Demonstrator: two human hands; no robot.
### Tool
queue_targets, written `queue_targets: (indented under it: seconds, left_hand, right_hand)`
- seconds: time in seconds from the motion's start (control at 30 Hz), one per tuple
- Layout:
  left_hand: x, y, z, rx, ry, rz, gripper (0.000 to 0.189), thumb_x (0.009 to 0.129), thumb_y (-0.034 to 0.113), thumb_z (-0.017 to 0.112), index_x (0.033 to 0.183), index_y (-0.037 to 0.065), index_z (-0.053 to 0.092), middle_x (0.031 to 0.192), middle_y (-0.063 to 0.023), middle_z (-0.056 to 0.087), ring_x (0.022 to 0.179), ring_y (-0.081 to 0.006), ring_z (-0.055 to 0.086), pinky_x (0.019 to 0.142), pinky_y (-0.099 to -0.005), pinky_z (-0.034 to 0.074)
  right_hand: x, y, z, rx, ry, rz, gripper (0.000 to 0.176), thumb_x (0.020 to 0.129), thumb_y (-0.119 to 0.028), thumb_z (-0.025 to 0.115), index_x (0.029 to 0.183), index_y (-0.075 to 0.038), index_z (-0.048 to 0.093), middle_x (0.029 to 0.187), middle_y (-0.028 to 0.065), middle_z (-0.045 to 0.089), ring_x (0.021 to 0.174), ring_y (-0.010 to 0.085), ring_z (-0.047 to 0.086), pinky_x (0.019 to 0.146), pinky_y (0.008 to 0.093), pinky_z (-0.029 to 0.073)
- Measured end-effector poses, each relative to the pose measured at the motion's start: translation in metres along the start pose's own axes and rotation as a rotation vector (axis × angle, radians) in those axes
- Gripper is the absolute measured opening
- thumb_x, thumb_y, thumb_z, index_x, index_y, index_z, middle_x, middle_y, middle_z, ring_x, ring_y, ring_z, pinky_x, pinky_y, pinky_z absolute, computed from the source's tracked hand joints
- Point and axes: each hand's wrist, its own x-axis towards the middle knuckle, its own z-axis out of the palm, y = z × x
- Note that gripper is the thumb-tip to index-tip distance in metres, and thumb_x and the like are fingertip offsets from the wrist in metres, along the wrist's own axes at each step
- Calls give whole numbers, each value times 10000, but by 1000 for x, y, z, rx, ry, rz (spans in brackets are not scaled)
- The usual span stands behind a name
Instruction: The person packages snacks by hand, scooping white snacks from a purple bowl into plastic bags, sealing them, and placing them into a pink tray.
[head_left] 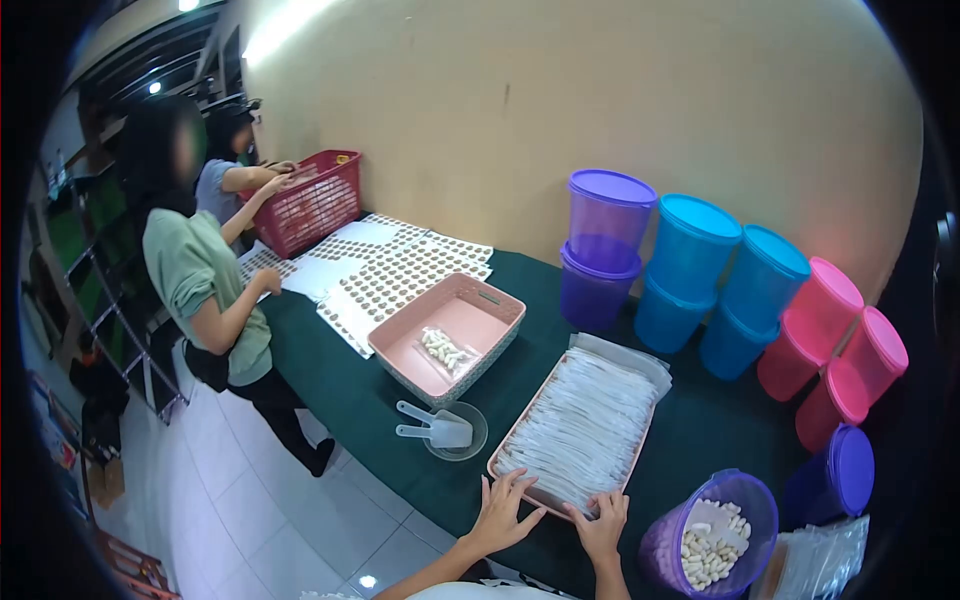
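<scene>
A shallow pink tray lies lengthwise in front of me, packed with a tight row of clear plastic bags. At its near end, my left hand rests over the left corner with fingers spread, touching the front bags. My right hand is at the right corner, thumb apart from the fingers, also touching the near edge of the bags. Nothing lifted shows in either hand. To the right stands an open purple tub of white, capsule-like pieces with a white scoop among them.
A pink basket holds one filled bag. Scoops lie in a clear bowl. Lidded tubs line the wall. Printed sheets and a red crate are further left, near two people.
</scene>
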Motion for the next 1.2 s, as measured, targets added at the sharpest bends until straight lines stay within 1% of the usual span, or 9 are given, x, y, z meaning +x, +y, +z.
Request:
queue_targets:
  seconds: [0.1, 0.17, 0.27, 0.4, 0.5, 0.73, 0.8, 0.9, 1.2]
  left_hand:
    - [9, -8, -5, 91, -12, 85, 556, 737, 304, 616, 1173, 43, 391, 1197, -163, 328, 1143, -340, 303, 976, -524, 153]
    - [15, -18, -6, -18, 243, 61, 588, 698, 244, 663, 1169, 38, 378, 1145, -181, 324, 1089, -346, 321, 954, -481, 210]
    - [22, -34, -16, -154, 321, 43, 619, 689, 242, 670, 1188, 44, 363, 1171, -197, 273, 1113, -359, 287, 914, -467, 246]
    - [25, -60, -19, -195, 163, 38, 554, 674, 256, 686, 1101, 15, 426, 1064, -150, 439, 996, -292, 427, 872, -418, 301]
    - [24, -46, -21, -257, 275, 66, 459, 675, 258, 686, 1023, 34, 486, 952, -108, 515, 933, -271, 472, 859, -404, 310]
    - [21, -50, -15, -262, 162, 85, 325, 682, 247, 681, 903, 56, 538, 856, -83, 538, 808, -243, 517, 845, -398, 312]
    - [24, -47, -15, -344, 180, 76, 307, 682, 221, 683, 884, 46, 531, 856, -89, 535, 741, -228, 526, 804, -379, 348]
    - [27, -39, -17, -405, 292, 92, 338, 641, 124, 715, 900, 17, 526, 828, -110, 527, 758, -209, 532, 659, -297, 425]
    - [26, -39, -16, -402, 217, 151, 352, 703, 198, 666, 1011, 60, 564, 947, -111, 523, 888, -265, 496, 758, -328, 393]
  right_hand:
    - [-1, -4, 1, 12, 46, 25, 323, 558, -233, 761, 631, -37, 515, 686, 75, 450, 675, 258, 417, 579, 359, 355]
    - [-3, -6, 2, 45, 84, 9, 277, 570, -174, 743, 626, -23, 517, 676, 82, 454, 672, 240, 417, 579, 344, 344]
    - [-6, -6, 3, 66, 134, 15, 234, 599, -138, 719, 623, -5, 527, 656, 89, 469, 652, 244, 433, 570, 347, 350]
    - [-4, -6, -5, 72, 142, 54, 207, 624, -116, 699, 619, 10, 534, 632, 104, 492, 612, 239, 470, 544, 340, 365]
    - [-1, -10, -16, 164, 64, 172, 197, 626, -127, 707, 650, 2, 561, 660, 106, 529, 581, 238, 498, 528, 326, 395]
    - [-2, -17, -32, 135, -19, 54, 227, 575, -96, 735, 679, 3, 559, 565, 77, 525, 581, 189, 525, 555, 288, 425]
    - [-6, -16, -31, 200, 32, 213, 212, 571, -71, 730, 656, 8, 554, 565, 70, 554, 541, 150, 546, 531, 258, 430]
    - [-6, -20, -35, 211, 108, 201, 174, 597, -57, 712, 640, 14, 560, 551, 66, 573, 506, 120, 555, 506, 232, 427]
    - [16, -19, -35, 311, 157, 170, 102, 748, -43, 595, 688, 39, 591, 654, 44, 580, 569, 74, 514, 510, 204, 387]
